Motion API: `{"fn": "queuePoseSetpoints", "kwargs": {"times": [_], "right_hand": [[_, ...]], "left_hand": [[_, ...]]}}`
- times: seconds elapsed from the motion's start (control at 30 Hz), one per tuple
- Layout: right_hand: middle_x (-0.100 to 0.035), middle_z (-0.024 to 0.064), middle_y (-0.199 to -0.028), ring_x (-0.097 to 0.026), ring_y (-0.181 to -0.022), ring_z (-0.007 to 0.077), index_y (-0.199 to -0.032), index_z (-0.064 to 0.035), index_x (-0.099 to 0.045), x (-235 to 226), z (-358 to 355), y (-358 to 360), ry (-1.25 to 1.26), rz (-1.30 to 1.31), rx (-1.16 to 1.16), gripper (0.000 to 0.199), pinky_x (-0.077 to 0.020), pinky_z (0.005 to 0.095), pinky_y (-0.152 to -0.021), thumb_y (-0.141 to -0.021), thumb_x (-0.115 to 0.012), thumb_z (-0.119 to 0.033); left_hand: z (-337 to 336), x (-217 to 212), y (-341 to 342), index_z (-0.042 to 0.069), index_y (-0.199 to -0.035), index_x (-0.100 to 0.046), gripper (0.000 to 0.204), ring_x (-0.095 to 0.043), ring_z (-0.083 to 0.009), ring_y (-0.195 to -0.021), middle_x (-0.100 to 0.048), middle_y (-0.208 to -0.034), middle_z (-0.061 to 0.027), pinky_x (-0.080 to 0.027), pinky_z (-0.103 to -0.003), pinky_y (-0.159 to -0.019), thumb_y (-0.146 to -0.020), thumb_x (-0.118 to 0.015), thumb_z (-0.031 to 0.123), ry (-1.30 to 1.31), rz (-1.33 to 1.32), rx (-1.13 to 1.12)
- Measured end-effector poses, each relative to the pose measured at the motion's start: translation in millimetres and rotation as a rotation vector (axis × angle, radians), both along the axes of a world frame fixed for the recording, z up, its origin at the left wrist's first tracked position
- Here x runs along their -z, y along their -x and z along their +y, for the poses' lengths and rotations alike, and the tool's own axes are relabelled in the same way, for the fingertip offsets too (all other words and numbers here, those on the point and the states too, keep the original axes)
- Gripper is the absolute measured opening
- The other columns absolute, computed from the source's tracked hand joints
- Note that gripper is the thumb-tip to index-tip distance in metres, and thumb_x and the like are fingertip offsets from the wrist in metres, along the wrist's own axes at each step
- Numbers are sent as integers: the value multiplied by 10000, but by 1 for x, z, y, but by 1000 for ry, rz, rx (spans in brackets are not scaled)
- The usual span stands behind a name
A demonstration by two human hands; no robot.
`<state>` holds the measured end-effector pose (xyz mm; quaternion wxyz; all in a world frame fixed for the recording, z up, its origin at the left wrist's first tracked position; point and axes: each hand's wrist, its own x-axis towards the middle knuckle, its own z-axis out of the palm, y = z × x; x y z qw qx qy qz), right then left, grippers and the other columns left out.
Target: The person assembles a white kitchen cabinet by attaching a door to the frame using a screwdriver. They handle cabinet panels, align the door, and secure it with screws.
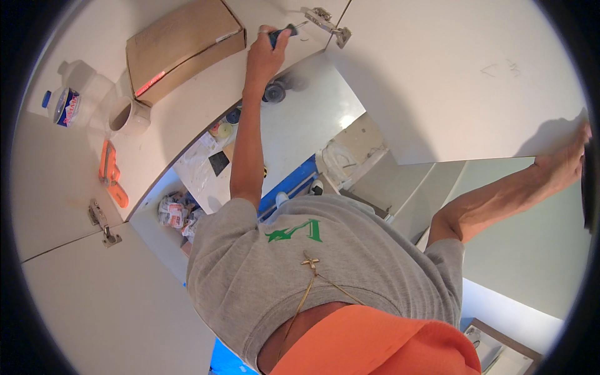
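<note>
My left hand [267,55] is closed around the dark handle of a screwdriver [283,36]. Its thin shaft points at a metal cabinet hinge [322,20] that joins the pale cabinet panel to a white cabinet door [450,69]. Far to the right, my right hand [562,159] grips the outer edge of that door; its fingertips are partly lost at the picture's rim. On the shelf surface left of my left hand lies a closed brown cardboard box [181,47].
A clear bottle [65,106] with a blue cap, a white mug [130,117] and an orange cutter [110,172] stand or lie at the left. Below them a second hinge [104,224] joins another door [112,300]. Crumpled plastic [174,209] and assorted items sit lower down.
</note>
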<state>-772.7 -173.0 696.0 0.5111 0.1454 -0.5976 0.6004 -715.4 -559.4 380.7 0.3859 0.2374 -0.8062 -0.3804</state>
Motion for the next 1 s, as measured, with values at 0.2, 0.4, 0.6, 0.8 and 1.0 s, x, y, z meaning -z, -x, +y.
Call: {"fn": "queuePoseSetpoints", "kwargs": {"times": [0.2, 0.4, 0.6, 0.8, 1.0], "right_hand": [[-708, 191, -947, -680, -778, 260, -1047, 49, -663, -2, 12, 10, -107, -6, 101, 320, -567, 353, -656, -828, -751, -166], [-707, 186, -918, -673, -757, 253, -1026, 61, -662, 2, 19, 19, -56, 14, 87, 319, -558, 349, -649, -814, -760, -156], [-706, 188, -905, -672, -747, 253, -1016, 72, -670, 4, 5, 15, -67, -27, 166, 313, -554, 349, -638, -813, -758, -150], [-706, 190, -893, -670, -736, 254, -1005, 83, -678, 2, 7, 9, -47, -84, 218, 309, -550, 349, -628, -812, -756, -145], [-708, 198, -888, -671, -732, 257, -985, 100, -696, 0, 27, 22, -87, -117, 273, 300, -545, 348, -618, -815, -742, -143]], "left_hand": [[-5, 20, -5, 57, -1148, -574, 336, -579, -395, -1119, -611, -1173, -196, -483, -488, -905, -923, -663, 290, 406, -230, -232], [-10, 11, 57, 61, -1213, -594, 370, -546, -372, -1200, -604, -1238, -172, -430, -484, -1017, -904, -686, 243, 363, 479, -88], [-33, -40, 177, -62, -1379, -436, 511, -422, -357, -1343, -461, -1431, -232, -299, -413, -1149, -1087, -336, 344, -298, 732, -192], [-54, -5, 177, -42, -1467, -354, 545, -278, -352, -1436, -299, -1549, -207, -213, -436, -1192, -1084, -315, 343, -190, 654, -151], [-55, -23, 162, -44, -1461, -347, 545, -303, -365, -1408, -332, -1504, -230, -238, -445, -1176, -1084, -300, 347, -120, 897, -117]]}}
